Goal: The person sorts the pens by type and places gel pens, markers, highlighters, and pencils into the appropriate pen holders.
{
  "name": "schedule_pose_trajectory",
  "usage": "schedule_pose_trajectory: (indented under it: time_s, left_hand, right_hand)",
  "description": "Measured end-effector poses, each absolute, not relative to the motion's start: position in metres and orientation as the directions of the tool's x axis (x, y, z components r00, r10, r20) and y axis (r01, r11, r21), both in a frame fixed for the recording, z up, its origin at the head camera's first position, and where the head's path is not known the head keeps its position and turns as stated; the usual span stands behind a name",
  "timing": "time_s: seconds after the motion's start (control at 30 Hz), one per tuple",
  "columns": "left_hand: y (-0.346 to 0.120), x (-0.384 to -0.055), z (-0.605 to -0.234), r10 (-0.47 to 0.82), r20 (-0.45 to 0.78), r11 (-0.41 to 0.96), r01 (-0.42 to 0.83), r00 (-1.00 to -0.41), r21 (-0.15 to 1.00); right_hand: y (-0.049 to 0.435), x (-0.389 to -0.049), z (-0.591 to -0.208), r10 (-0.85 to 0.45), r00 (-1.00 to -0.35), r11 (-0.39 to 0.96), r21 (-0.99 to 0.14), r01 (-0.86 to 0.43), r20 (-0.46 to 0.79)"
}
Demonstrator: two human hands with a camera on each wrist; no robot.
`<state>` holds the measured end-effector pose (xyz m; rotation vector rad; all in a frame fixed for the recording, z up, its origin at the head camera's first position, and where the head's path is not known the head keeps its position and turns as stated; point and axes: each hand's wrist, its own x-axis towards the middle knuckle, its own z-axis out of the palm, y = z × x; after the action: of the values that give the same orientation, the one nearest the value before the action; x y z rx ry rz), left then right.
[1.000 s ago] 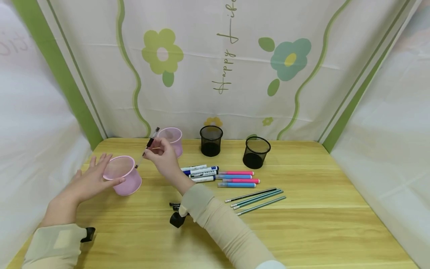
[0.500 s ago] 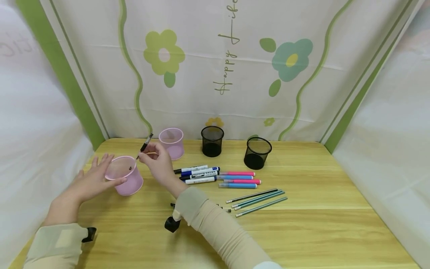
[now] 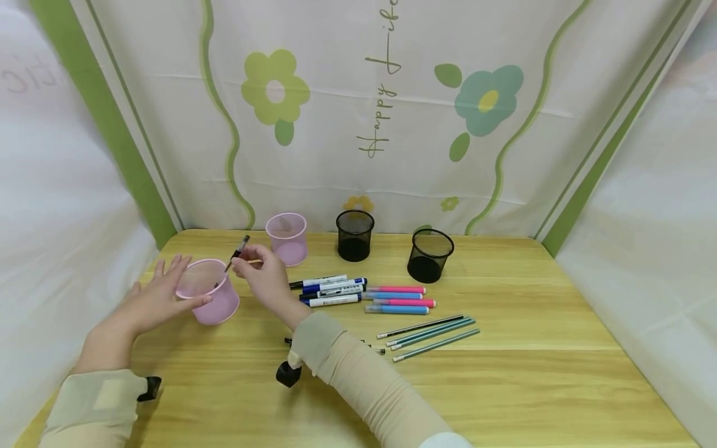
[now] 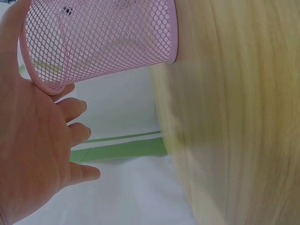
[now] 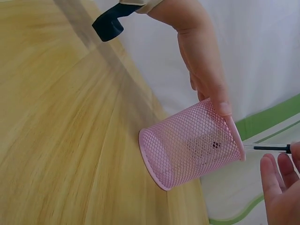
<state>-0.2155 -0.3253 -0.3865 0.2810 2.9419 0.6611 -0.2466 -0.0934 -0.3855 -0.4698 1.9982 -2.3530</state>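
My right hand [image 3: 262, 272] pinches a gel pen [image 3: 241, 246] with a clear barrel and a black section. The pen slants down over the rim of the near pink mesh pen cup [image 3: 218, 306]; its dark lower end shows through the mesh in the right wrist view. My left hand [image 3: 154, 302] rests against this cup's rim, thumb along the near side and other fingers spread out behind, as the left wrist view shows. The cup [image 5: 187, 145] stands upright on the wooden table. Several black pens [image 3: 381, 351] lie partly hidden under my right forearm.
Behind stand another pink cup [image 3: 291, 252] and two black mesh cups, one in the middle [image 3: 354, 249] and one farther right [image 3: 426, 267]. Whiteboard markers [image 3: 333, 289], pink and blue markers [image 3: 398, 300] and pencils [image 3: 431, 333] lie mid-table. Patterned curtains [image 3: 358, 93] enclose the table.
My right hand has moved left and lowered the pen, whose lower end has passed from outside the pink cup to inside its rim. The left hand stays at the cup.
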Motion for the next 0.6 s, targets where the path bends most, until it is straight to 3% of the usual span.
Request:
schedule_pose_trajectory:
  time_s: [0.6]
  left_hand:
    - [-0.324, -0.215, -0.387, 0.206, -0.07, 0.877, 0.152, -0.976, 0.455]
  right_hand:
    - [-0.07, -0.252, -0.384, -0.266, -0.936, -0.083, -0.973, -0.215, 0.23]
